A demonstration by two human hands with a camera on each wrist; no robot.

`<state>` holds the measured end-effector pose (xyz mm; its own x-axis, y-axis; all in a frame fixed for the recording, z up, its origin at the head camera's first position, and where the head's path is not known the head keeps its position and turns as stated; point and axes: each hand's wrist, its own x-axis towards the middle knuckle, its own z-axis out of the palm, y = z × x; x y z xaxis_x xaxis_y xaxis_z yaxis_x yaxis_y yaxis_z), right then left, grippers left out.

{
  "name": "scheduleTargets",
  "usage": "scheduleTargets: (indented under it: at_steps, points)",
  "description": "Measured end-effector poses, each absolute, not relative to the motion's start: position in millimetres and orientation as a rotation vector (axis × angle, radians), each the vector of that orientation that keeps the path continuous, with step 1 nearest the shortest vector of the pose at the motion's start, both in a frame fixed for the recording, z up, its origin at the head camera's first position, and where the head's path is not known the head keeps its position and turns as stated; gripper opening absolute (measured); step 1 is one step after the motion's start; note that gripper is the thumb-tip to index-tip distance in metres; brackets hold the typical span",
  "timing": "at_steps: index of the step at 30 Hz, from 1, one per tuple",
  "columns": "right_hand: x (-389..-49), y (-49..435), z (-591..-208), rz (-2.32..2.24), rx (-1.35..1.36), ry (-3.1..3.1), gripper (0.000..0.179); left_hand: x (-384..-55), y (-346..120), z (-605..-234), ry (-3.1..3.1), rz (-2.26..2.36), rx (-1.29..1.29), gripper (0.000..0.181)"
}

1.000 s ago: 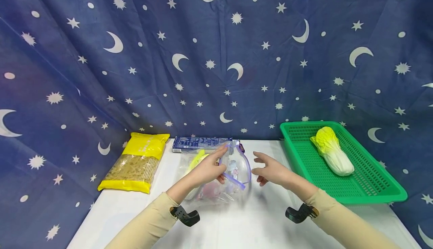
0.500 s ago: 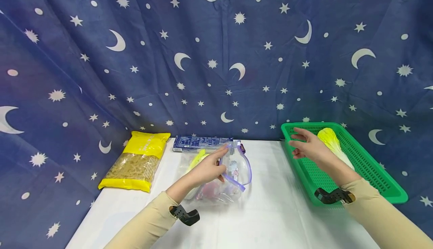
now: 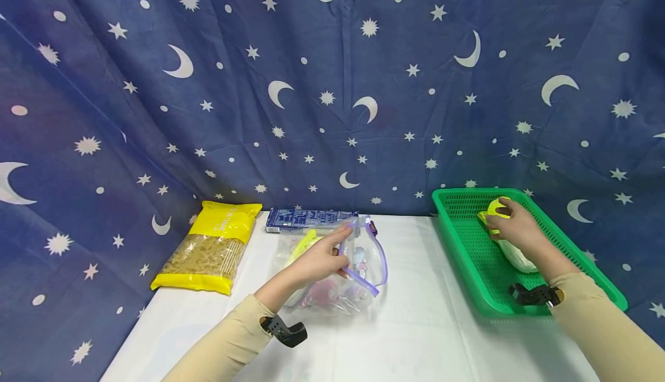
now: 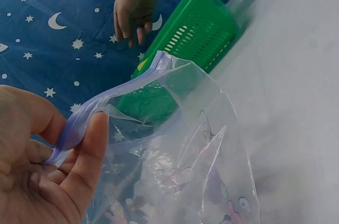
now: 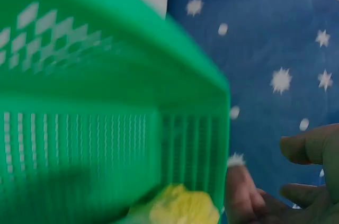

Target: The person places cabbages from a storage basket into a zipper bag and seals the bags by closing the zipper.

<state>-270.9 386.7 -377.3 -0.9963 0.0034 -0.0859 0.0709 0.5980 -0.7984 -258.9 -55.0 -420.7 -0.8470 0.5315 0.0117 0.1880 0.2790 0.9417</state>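
A clear zip bag (image 3: 332,298) with a purple zip edge lies on the white table, its mouth spread apart toward the right. My left hand (image 3: 324,258) pinches one zip edge between thumb and fingers, as the left wrist view of the bag (image 4: 180,166) shows. Something yellow-green (image 3: 303,244) shows through the plastic. To the right, a Chinese cabbage (image 3: 519,258) lies in a green basket (image 3: 470,255). Over its leafy yellow end is my right hand (image 3: 519,229), fingers spread. In the right wrist view these fingers (image 5: 304,152) hold nothing; contact with the leaves cannot be made out.
A yellow packet (image 3: 218,249) with a see-through window lies at the left. Behind the zip bag is a flat blue box (image 3: 309,218). A small dark purple item (image 3: 373,228) sits by the bag's far corner. A starry blue cloth (image 3: 332,111) hangs behind the table.
My right hand has moved right, from beside the zip bag to over the cabbage in the basket. The left hand has stayed at the bag's edge.
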Motion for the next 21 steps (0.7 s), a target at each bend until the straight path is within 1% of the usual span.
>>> scheduleTargets:
  at_steps: [7, 12, 21]
  points:
    - [-278, 424, -385, -1.07, 0.196, 2.91, 0.083, -256, -54, -423, 2.205, 1.617, 0.649, 0.078]
    - [-281, 438, -389, -1.004, 0.239, 2.929, 0.088, -256, -54, -424, 2.187, 1.64, 0.64, 0.076]
    - [-288, 461, -404, -0.931, 0.251, 2.862, 0.104, -255, -51, -425, 2.193, 1.625, 0.652, 0.077]
